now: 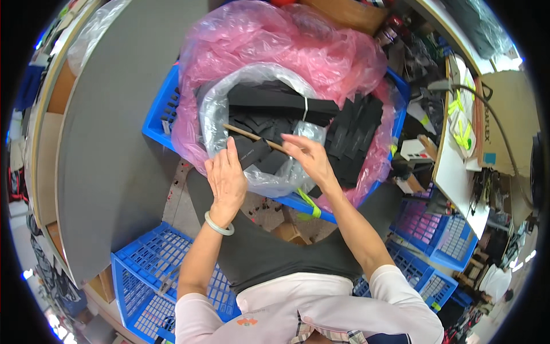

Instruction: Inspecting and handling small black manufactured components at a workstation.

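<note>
Above a clear plastic bag (215, 94) full of black pieces, both my hands work close together. My left hand (227, 178), with a pale bangle at its wrist, pinches the near edge of a flat black fabric-like piece (254, 153) with small light print. A thin wooden stick (252, 135) slants across that piece. Its right end is at the fingers of my right hand (312, 160), which are closed on it. Behind them lies a bundle of long black strips (266, 100), bound by a white band (305, 108). Loose black strips (355, 135) lie at the right.
A blue crate (153, 117) lined with pink plastic (281, 28) surrounds the bag. A grey panel (114, 143) rises at the left. More blue crates (152, 252) stand by my legs. At the right is a cluttered white shelf (458, 189) with a cardboard box (504, 114).
</note>
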Available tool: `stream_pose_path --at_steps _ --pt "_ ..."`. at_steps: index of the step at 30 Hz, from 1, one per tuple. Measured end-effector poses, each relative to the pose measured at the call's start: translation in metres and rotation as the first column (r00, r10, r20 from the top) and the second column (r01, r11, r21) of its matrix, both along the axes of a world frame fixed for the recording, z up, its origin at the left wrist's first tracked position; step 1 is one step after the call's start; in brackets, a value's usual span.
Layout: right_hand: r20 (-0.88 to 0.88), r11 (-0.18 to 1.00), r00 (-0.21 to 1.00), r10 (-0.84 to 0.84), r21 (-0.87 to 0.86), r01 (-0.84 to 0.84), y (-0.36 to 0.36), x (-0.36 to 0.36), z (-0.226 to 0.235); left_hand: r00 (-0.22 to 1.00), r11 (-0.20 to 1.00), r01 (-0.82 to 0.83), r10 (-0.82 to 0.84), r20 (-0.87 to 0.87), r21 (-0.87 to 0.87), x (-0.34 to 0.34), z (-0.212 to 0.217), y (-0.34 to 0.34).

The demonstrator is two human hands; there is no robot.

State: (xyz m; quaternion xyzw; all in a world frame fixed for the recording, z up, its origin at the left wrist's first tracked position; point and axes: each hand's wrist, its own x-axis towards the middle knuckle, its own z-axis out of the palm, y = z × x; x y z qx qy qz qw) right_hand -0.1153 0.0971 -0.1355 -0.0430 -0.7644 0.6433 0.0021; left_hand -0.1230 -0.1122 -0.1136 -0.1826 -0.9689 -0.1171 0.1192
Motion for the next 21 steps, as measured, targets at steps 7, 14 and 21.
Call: stream_pose_path --at_steps 7,14,21 --pt "0.348 0.884 0.930 0.120 -0.464 0.060 -0.010 -0.006 0.022 0.978 0.979 0.179 -0.166 0.123 -0.103 -0.003 0.016 0.017" --pt "0.286 0.791 0.957 -0.045 -0.575 0.209 -0.013 0.008 0.005 0.569 -0.049 -0.726 -0.603 0.559 0.686 0.010 0.005 0.026" --pt "0.296 0.777 0.945 -0.137 -0.560 0.288 -0.031 0.022 -0.001 0.672 -0.381 -0.734 -0.528 0.520 0.562 0.008 -0.008 0.066"
